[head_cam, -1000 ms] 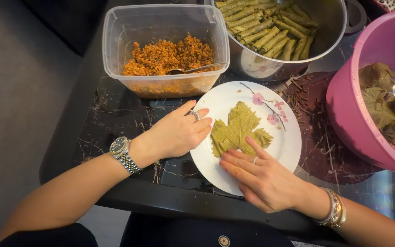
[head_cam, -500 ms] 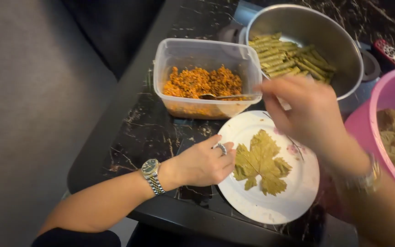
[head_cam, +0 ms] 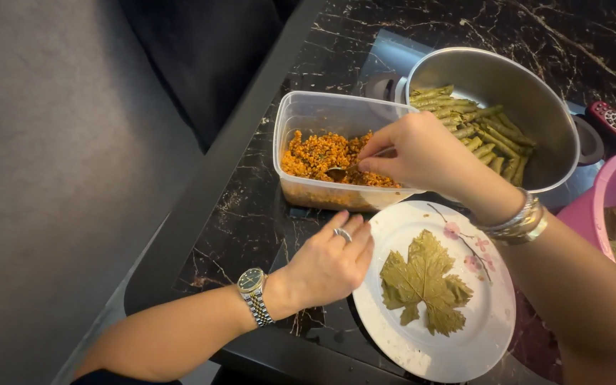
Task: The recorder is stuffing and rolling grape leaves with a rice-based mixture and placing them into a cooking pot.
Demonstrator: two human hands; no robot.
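On the black marble-patterned bench [head_cam: 251, 214], our right hand [head_cam: 422, 153] pinches a metal spoon [head_cam: 344, 171] in the clear plastic tub of orange rice filling [head_cam: 322, 153]. Our left hand [head_cam: 329, 264], fingers loosely curled and holding nothing, steadies the white floral plate [head_cam: 479, 321] bearing a flat green vine leaf [head_cam: 422, 281]. An overfull spoon could spill filling onto the bench.

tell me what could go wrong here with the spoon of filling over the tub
The right hand grips a metal spoon in the clear plastic tub of orange rice filling; an overfull scoop might spill onto the black marble table. The left hand only touches the rim of the white floral plate, so the flat green vine leaf could slide.
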